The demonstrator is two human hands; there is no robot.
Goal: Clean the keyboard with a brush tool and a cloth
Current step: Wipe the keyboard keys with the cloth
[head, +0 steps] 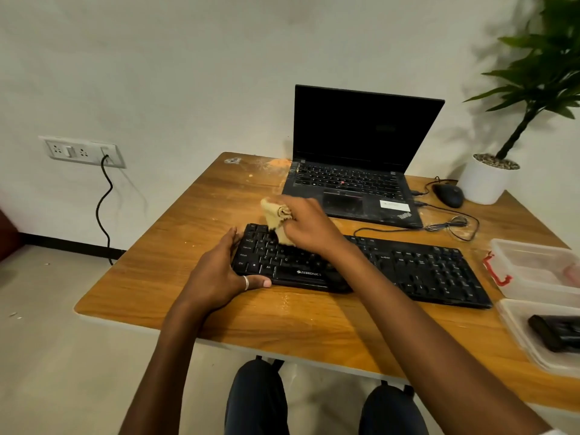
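Keyboard (423, 271): centre of frame, flat on the table (175, 246).
Right hand (309, 229): fingers bunched round the cloth (272, 214), pressing it on the upper-left keys.
Left hand (216, 274): fingers straight, bracing the left end.
Wipe: I'd go row by row, lightly.

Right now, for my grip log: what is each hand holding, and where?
The right hand grips the bunched cloth around its middle; the left hand braces the left end of the keyboard, thumb on its front edge.
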